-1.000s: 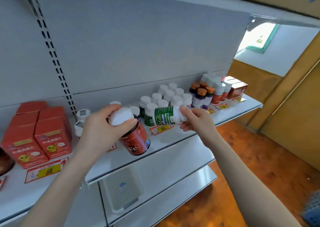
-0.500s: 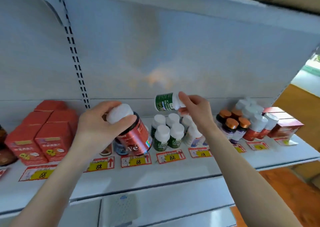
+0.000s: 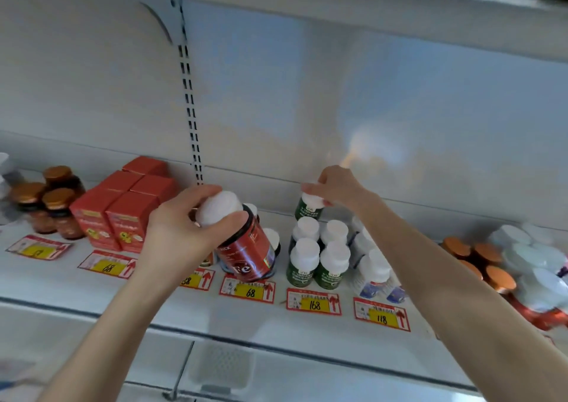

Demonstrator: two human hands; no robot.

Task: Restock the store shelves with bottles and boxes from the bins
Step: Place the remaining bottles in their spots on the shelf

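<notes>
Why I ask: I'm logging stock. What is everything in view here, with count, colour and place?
Shelf: one, white.
Price tags: six, red-yellow, shelf front.
Red boxes: at least five, left.
Brown bottles: three, copper caps, far left.
Red bottle: one, white cap, left grip.
Green bottle: one, white cap, right grip, at back.
Standing green bottles: four, white caps, above the 168 tag.
Blue-label bottles: count unclear, white, right of those.
Orange-capped bottles: four, right.
White-capped bottles: several, blurred, far right.
Left hand: holds the red bottle.
Right hand: pinches the green bottle's cap.
</notes>
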